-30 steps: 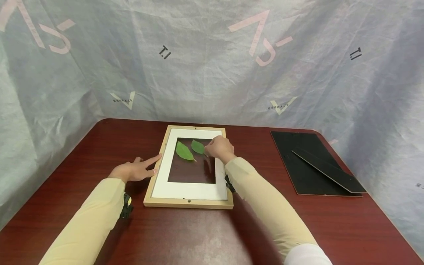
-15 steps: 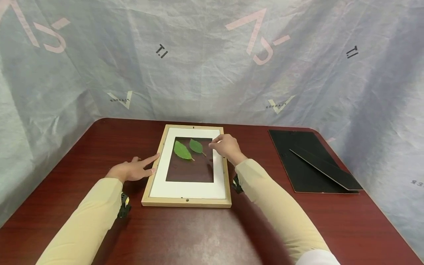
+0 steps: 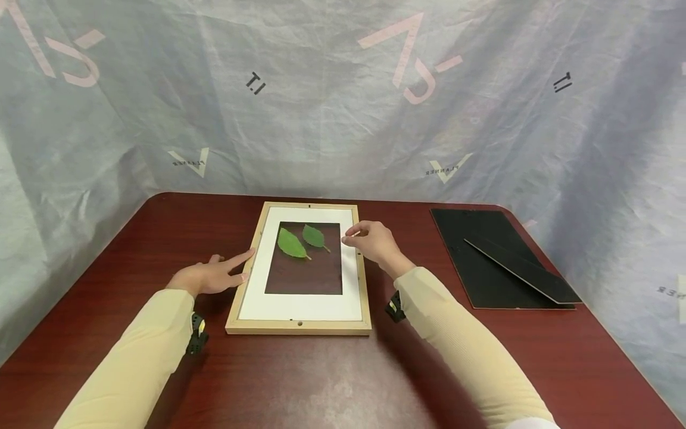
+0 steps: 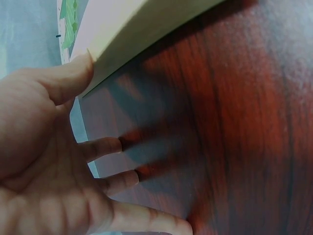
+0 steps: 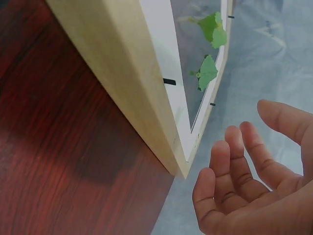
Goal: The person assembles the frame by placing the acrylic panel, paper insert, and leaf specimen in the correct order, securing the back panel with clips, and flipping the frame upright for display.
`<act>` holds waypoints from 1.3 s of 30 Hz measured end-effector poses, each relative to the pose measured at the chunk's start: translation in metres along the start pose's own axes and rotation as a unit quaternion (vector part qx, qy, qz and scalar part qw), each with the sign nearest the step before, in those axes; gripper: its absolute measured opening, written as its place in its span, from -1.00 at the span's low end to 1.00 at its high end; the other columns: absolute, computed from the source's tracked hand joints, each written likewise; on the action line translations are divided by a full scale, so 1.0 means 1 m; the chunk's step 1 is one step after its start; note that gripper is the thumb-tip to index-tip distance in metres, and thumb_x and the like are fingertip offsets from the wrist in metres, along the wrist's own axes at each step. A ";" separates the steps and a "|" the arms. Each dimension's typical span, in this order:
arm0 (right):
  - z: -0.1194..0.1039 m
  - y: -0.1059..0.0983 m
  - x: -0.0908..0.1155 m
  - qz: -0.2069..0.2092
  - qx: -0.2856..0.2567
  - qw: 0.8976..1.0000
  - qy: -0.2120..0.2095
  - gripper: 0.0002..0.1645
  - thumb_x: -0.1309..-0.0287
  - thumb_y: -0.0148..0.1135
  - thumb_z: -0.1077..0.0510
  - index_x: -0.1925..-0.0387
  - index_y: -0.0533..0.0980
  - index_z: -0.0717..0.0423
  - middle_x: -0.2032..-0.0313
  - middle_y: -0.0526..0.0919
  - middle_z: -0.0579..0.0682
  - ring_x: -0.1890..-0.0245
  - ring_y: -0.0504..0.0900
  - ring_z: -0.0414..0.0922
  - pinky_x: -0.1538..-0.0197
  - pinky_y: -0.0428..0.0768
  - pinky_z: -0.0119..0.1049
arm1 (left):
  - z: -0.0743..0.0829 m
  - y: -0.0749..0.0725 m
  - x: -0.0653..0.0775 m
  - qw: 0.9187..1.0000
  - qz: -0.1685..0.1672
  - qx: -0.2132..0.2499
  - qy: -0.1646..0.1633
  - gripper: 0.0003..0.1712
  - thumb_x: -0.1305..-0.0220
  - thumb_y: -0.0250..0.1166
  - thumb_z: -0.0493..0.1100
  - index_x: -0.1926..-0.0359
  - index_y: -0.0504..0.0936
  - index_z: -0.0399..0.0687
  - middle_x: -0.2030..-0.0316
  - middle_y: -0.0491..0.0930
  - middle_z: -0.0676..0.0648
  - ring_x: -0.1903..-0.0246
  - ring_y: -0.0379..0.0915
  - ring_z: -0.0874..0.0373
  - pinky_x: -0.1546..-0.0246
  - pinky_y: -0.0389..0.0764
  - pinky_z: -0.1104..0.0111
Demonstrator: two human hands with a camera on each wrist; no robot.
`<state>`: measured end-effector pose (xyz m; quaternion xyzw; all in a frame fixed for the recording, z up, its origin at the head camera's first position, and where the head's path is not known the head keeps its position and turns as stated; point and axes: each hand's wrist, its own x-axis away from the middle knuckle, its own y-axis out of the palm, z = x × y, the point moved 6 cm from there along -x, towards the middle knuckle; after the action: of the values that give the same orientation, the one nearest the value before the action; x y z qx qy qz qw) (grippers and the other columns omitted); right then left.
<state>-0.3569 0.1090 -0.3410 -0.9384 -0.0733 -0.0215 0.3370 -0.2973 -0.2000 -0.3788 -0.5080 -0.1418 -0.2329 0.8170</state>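
A light wooden picture frame (image 3: 297, 328) lies flat on the table, with a white mat (image 3: 300, 308) around a see-through window. Two green leaves lie in the window's upper part: a larger leaf (image 3: 291, 243) on the left and a smaller leaf (image 3: 313, 236) to its right. My left hand (image 3: 210, 276) touches the frame's left side with spread fingers; in the left wrist view the thumb (image 4: 73, 78) rests against the wood. Above the frame's right side hovers my right hand (image 3: 377, 244), its fingers loosely bent and holding nothing, as the right wrist view shows.
At the right of the dark red table (image 3: 343, 381) lies a black backing board (image 3: 461, 232), with its black stand flap (image 3: 525, 271) raised at an angle. A grey printed sheet (image 3: 321, 119) hangs behind the table.
My right hand has drawn back to the right from the smaller leaf, its fingers loosening. That leaf stays in the window. The left hand keeps its place on the frame.
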 end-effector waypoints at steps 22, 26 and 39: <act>0.020 -0.028 0.022 -0.001 -0.026 0.999 -0.030 -0.68 -0.33 0.36 0.07 -0.04 0.63 0.11 0.14 0.63 0.06 0.07 0.57 0.07 0.04 0.53 -0.10 | -0.001 -0.001 0.004 1.000 0.005 -0.003 0.001 -0.19 -0.62 -0.03 0.10 -0.62 -0.19 -0.05 -0.39 -0.29 -0.75 -0.33 -0.32 -0.82 -0.26 -0.05 -0.48; 0.025 -0.034 0.027 -0.007 -0.030 0.999 -0.036 -0.65 -0.34 0.35 0.08 -0.08 0.61 0.13 0.14 0.63 0.07 0.03 0.56 0.14 0.04 0.53 -0.10 | -0.002 -0.001 0.005 1.000 0.005 0.000 0.002 -0.19 -0.62 -0.03 0.10 -0.62 -0.19 -0.05 -0.39 -0.29 -0.75 -0.33 -0.33 -0.82 -0.26 -0.05 -0.48; 0.039 -0.051 0.045 -0.011 -0.033 0.999 -0.037 -0.63 -0.34 0.34 0.07 -0.11 0.60 0.12 0.11 0.63 0.09 -0.01 0.55 0.16 -0.10 0.52 0.07 | -0.001 -0.002 0.005 1.000 0.005 0.005 0.000 -0.18 -0.61 -0.02 0.10 -0.62 -0.19 -0.05 -0.40 -0.31 -0.74 -0.35 -0.34 -0.80 -0.27 -0.05 -0.48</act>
<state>-0.3207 0.1784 -0.3351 -0.9485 -0.0950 0.0067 0.3022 -0.2946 -0.2027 -0.3755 -0.5047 -0.1402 -0.2283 0.8207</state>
